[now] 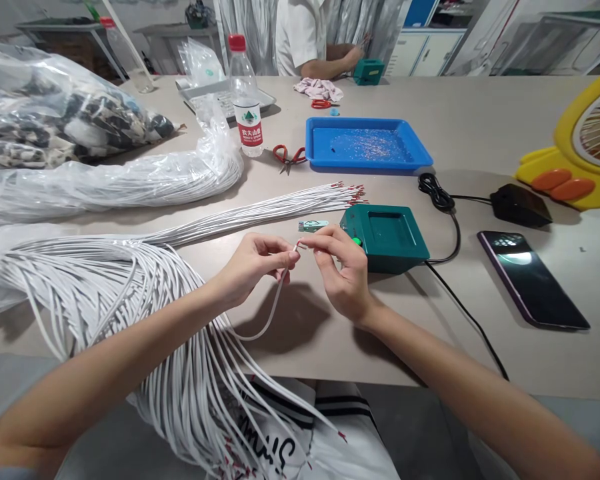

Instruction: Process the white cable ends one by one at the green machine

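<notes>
My left hand pinches a white cable close to its end, where short red-tipped wires stick out. Close beside it, my right hand has its thumb and index finger at those wire tips; whether it grips them is hard to make out. A green box-shaped device with a bright green part on its near left side sits just behind my right hand. A thick bundle of white cables spills over the table edge onto my lap. Another row of cables with red ends lies beyond my hands.
A blue tray holds small scraps. Red-handled scissors and a water bottle stand near it. To the right are a phone, a black adapter and a yellow fan. Across the table sits another person.
</notes>
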